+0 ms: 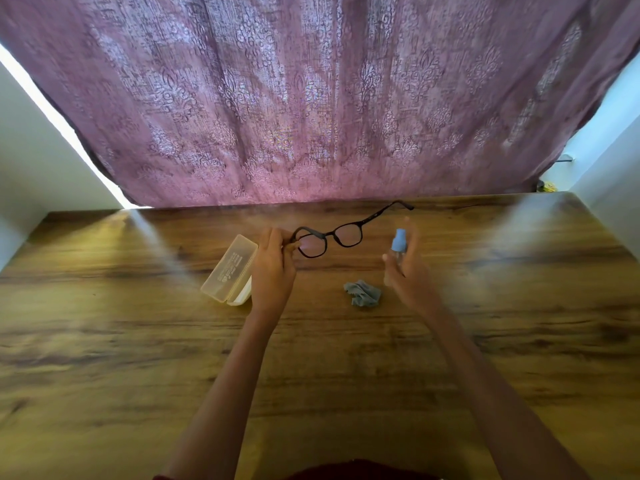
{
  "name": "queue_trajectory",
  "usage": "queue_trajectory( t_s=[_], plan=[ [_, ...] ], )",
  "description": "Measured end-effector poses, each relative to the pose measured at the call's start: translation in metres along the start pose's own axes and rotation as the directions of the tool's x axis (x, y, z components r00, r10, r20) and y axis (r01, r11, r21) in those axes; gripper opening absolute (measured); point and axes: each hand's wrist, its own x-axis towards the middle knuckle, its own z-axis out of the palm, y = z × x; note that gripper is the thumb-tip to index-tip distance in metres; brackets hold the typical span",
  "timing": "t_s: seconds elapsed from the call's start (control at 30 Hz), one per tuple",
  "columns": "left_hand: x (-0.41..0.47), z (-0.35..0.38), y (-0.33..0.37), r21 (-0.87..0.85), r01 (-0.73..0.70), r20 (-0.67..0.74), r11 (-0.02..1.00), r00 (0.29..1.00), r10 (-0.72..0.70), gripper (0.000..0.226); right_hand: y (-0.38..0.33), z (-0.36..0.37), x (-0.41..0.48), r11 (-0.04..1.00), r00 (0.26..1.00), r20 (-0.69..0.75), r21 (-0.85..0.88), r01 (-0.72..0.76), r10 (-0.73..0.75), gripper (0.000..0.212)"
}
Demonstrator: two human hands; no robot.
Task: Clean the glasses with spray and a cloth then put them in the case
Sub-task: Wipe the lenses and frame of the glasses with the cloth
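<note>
aloft, left hand (273,268) pinches glasses (329,239); right hand (407,271) grips spray bottle (398,244).

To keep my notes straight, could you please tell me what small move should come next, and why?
Probably press the top of the spray bottle: the right hand holds it beside the glasses, which the left hand holds up by one end, and the cloth lies in neither hand.

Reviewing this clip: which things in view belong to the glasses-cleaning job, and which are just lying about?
Part of the job:
- glasses, held by the left hand
- spray bottle, held by the right hand
- grey cloth, crumpled on the table
- translucent case, lying beside the left hand

Just there:
- wooden table
- purple patterned curtain
</note>
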Motion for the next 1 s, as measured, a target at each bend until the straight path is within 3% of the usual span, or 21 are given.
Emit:
queue_trajectory(
  t_s=[0.07, 0.2, 0.43, 0.7, 0.8, 0.9, 1.0],
  plan=[
    [0.000, 0.001, 0.000, -0.004, -0.005, 0.003, 1.000, 1.000, 0.005, 0.004, 0.005, -0.004, 0.000, 0.999, 0.999, -0.034, 0.021, -0.031, 0.032, 0.061],
    [0.000, 0.002, 0.001, 0.003, 0.001, -0.001, 1.000, 1.000, -0.001, 0.005, 0.016, -0.006, 0.000, 0.990, 0.984, -0.108, -0.024, -0.142, 0.139, 0.036],
    [-0.001, 0.001, 0.003, -0.004, 0.015, 0.000, 1.000, 1.000, -0.015, 0.006, 0.030, -0.003, -0.005, 0.980, 0.965, -0.170, 0.012, -0.200, 0.199, 0.026],
    [-0.003, 0.001, 0.001, 0.004, 0.015, -0.001, 1.000, 1.000, -0.015, 0.009, 0.044, 0.002, -0.010, 0.956, 0.938, -0.194, -0.006, -0.292, 0.286, 0.037],
    [-0.003, 0.000, 0.000, 0.010, 0.021, -0.015, 1.000, 1.000, -0.021, 0.008, 0.041, 0.002, -0.017, 0.961, 0.927, -0.261, 0.009, -0.278, 0.270, 0.053],
    [-0.004, -0.002, 0.000, 0.018, 0.014, -0.026, 1.000, 1.000, -0.013, 0.008, 0.041, 0.007, -0.040, 0.968, 0.885, -0.410, -0.021, -0.250, 0.220, 0.034],
    [-0.004, -0.002, 0.000, 0.016, 0.016, -0.028, 1.000, 0.999, -0.016, 0.008, 0.046, 0.017, -0.057, 0.962, 0.954, -0.276, -0.210, -0.178, 0.116, 0.017]
  ],
)
